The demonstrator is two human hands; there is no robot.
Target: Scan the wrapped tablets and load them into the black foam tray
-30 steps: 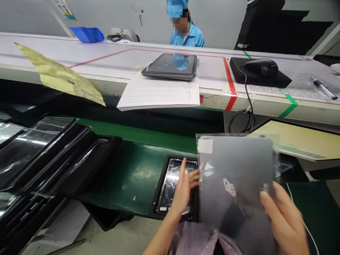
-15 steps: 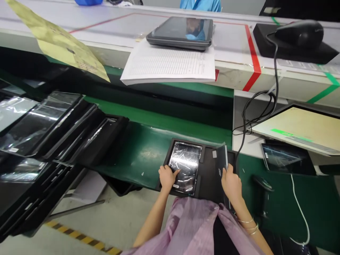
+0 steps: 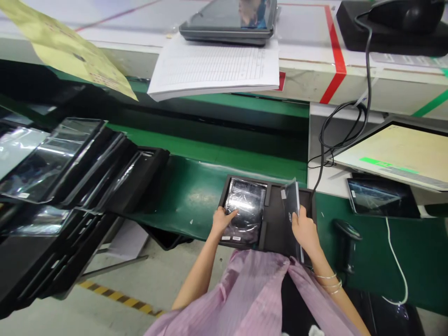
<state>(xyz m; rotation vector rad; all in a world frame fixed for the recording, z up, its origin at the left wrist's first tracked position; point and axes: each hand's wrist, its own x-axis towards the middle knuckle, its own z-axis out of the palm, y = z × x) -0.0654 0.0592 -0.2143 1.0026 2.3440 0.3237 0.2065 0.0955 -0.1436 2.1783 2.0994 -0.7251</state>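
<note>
A black tray [image 3: 264,228] with two compartments lies on the green bench in front of me. Its left compartment holds a tablet [image 3: 246,205] in shiny clear film, with small white labels at the near edge. My left hand [image 3: 221,221] grips the tray's left side, its thumb stretched over the film. My right hand [image 3: 305,229] is closed on a second thin tablet [image 3: 291,207], standing nearly on edge over the right compartment. The fingers' far side is hidden behind that tablet.
Stacked black trays with film-wrapped tablets [image 3: 66,158] stand at left. A barcode scanner [image 3: 346,245], a connected tablet [image 3: 383,196] and a tilted screen [image 3: 399,154] are at right. Papers [image 3: 213,67] overhang the shelf above; a cable [image 3: 367,70] hangs down beside them.
The camera view has dipped and shifted slightly. My left hand sits a little farther up the tray's side, and a second label shows on the flat tablet. My right hand still holds the upright tablet.
</note>
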